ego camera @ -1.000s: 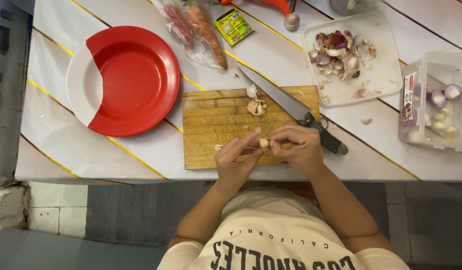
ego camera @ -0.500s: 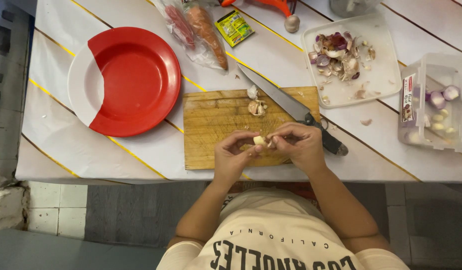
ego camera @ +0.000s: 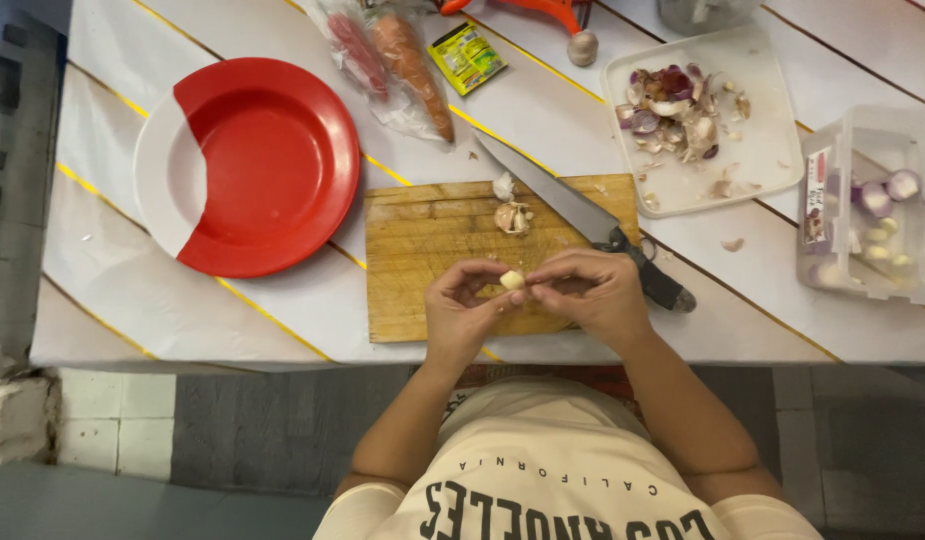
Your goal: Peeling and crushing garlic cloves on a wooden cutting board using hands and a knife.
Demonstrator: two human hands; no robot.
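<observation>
Head view: left hand (ego camera: 463, 312) and right hand (ego camera: 593, 295) both pinching garlic clove (ego camera: 512, 280) over cutting board's (ego camera: 423, 250) near edge

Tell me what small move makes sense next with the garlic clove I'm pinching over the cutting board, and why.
Probably pull the last bit of skin off the garlic clove, then set it down. The left hand and right hand both pinch it above the cutting board, and it looks pale and nearly bare. Loose skins already lie by the knife.
</observation>
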